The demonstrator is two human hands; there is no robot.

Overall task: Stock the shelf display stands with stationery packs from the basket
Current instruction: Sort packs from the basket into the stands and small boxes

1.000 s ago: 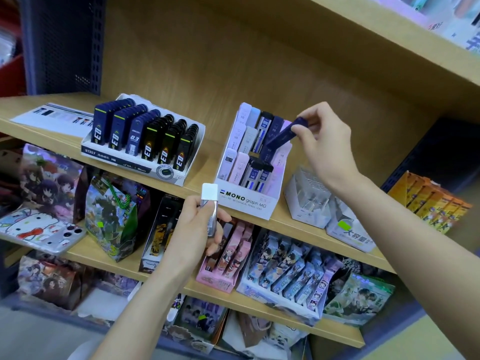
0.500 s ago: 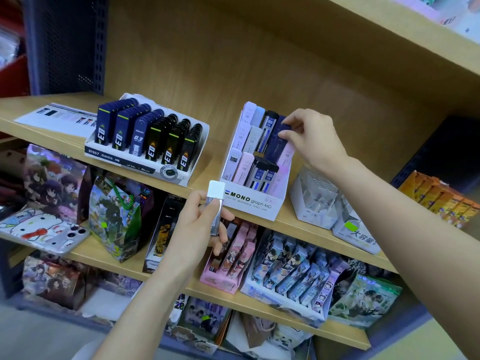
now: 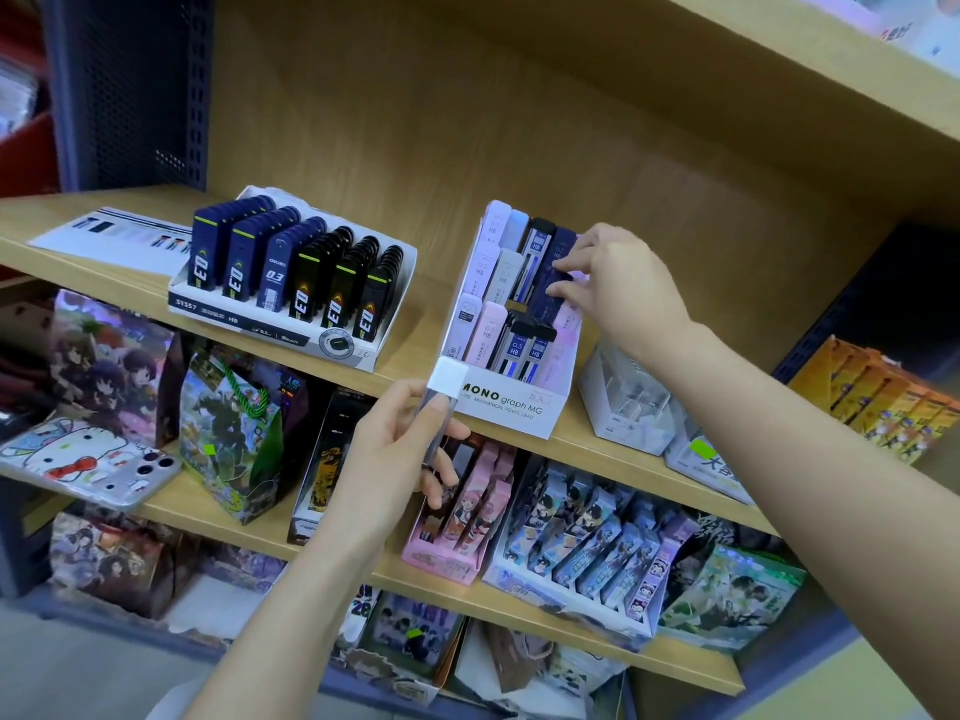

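A white MONO display stand sits on the upper wooden shelf and holds rows of lilac, white, black and navy lead packs. My right hand reaches in from the right, and its fingertips pinch a navy lead pack lying in the stand's upper right column. My left hand is lower, in front of the stand. It grips a slim clear pack with a white cap, held upright. The basket is out of view.
A second stand with blue and black packs is on the shelf to the left, beside a flat leaflet. Clear plastic holders and orange boxes are to the right. The lower shelves are crowded with card packs and gift bags.
My right hand has lowered the navy pack from above the stand into its upper right column. My left hand keeps holding the white-capped pack in about the same place.
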